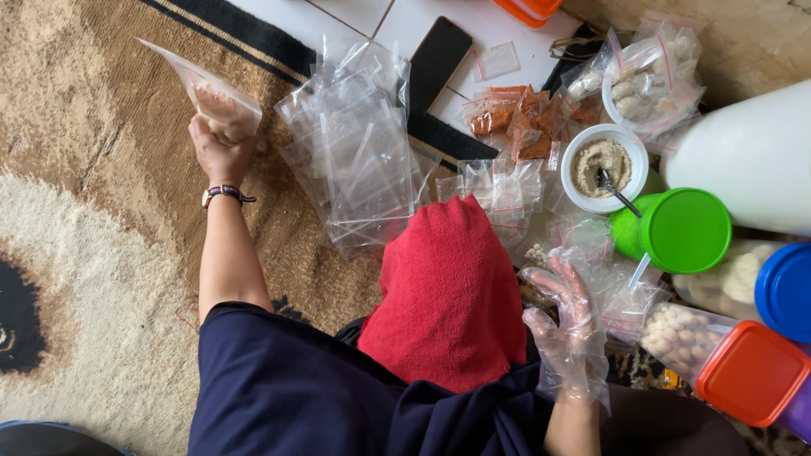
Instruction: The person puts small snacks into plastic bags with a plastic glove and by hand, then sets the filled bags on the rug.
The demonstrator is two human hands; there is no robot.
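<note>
- Zip bag (pixel 221 100) with pale filling is at far left over the carpet (pixel 93 253), gripped from below by left hand (pixel 221 150)
- Empty zip bags (pixel 355 152) lie in a pile in the middle
- Right hand (pixel 568 325) in plastic glove is wide open, holding nothing, near the green lid (pixel 686 230)

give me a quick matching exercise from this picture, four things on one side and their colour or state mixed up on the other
Things:
1. left hand
2. right hand
3. white bowl
4. round lid

Colour or state:
A. green
B. holds brownish powder and a spoon
C. wears a clear plastic glove, fingers spread
D. bare, raised, gripping a small filled plastic bag

Right pairs: 1-D, 2-C, 3-B, 4-A
</note>
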